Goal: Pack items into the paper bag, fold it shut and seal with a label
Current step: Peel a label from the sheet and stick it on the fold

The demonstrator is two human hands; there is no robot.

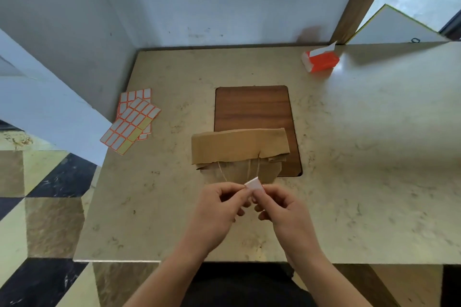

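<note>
1. You hold a small white label (pixel 255 184) pinched between both hands just in front of the paper bag (pixel 239 154). Your left hand (pixel 219 209) is closed narrow on its left edge, thumb against forefinger; your right hand (pixel 282 209) is closed on its lower right corner.
2. Step in hand, as I read it: getting the label ready to seal the fold. I cannot tell whether any backing is on it.
3. Keep your fingertips at the edges only, so the sticky face stays clean.
4. Aim to straddle the lower edge of the folded flap, half on flap, half on bag body, near the middle.
5. Mind the string handles (pixel 252 169) lying under the flap edge; land the label beside them, not over them.
6. Set one edge down first, then smooth across.
7. Bag: brown kraft, lying flat, top folded toward you, partly on the wooden board (pixel 252 107), creased and slightly torn at the lower left.
8. Spare label sheets (pixel 132 119) lie well left on the table (pixel 361 157).
</note>
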